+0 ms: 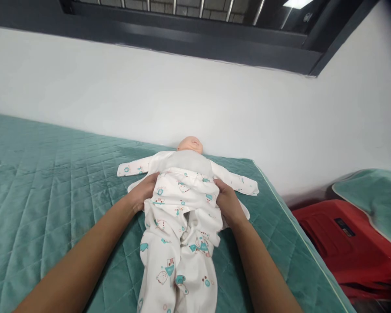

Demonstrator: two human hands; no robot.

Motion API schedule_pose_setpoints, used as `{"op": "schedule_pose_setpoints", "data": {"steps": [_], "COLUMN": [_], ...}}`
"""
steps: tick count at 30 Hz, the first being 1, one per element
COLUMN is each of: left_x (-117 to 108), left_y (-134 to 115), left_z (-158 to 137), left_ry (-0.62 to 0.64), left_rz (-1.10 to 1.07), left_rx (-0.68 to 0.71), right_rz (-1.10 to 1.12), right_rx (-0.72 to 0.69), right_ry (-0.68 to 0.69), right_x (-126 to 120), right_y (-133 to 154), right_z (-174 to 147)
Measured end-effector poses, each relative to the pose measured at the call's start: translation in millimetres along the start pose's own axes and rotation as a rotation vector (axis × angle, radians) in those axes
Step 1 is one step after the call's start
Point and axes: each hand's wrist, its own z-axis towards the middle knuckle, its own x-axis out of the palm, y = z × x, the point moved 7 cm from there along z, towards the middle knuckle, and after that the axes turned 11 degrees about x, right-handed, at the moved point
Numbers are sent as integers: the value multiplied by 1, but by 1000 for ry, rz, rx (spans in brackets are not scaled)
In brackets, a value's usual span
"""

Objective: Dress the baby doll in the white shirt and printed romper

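A baby doll [190, 144] lies on its back, its head close to the wall. It wears a white printed top [185, 160], sleeves spread out to both sides. White baby pants [182, 187] with teal and red prints cover its lower body, the waistband across the belly and the legs stretching toward me. My left hand [145, 190] is closed on the left side of the waistband. On the other side my right hand [226, 201] grips the pants near the waist. Some fingertips of both hands are hidden by the cloth.
A green quilted cover [68, 182] lies under the doll, its piped edge running down the right. Past that edge stands a red plastic object [342, 239] with green cloth [374, 200] over part of it. A white wall [150, 95] and a dark-framed barred window [182, 30] are behind.
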Motion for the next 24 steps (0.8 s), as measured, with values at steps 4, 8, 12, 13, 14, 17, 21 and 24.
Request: {"op": "schedule_pose_setpoints", "data": {"steps": [4,8,12,13,14,17,21,24], "left_x": [4,4,-4,-6,-9,-18,-33,-38], "left_y": [1,1,5,7,10,17,26,24], "left_z": [0,0,2,3,4,7,9,7], "left_ry": [15,46,27,14,0,-66,-241,-351], "left_rz": [-71,-11,168,223,280,443,420,368], "left_rx": [-53,-12,54,62,69,81,44,59], "right_rz": [-9,-48,-51,-61,-79,-132,-161,-143], "right_rx": [-6,-16,-29,-29,-28,-28,-34,-51], "right_ry": [-13,-29,-44,-50,-58,-100,-150,-166], "right_x": [1,1,2,2,2,2,1,0], "right_y": [1,4,6,6,5,4,7,10], "right_z": [-1,-4,-8,-8,-8,-8,-8,-10]}}
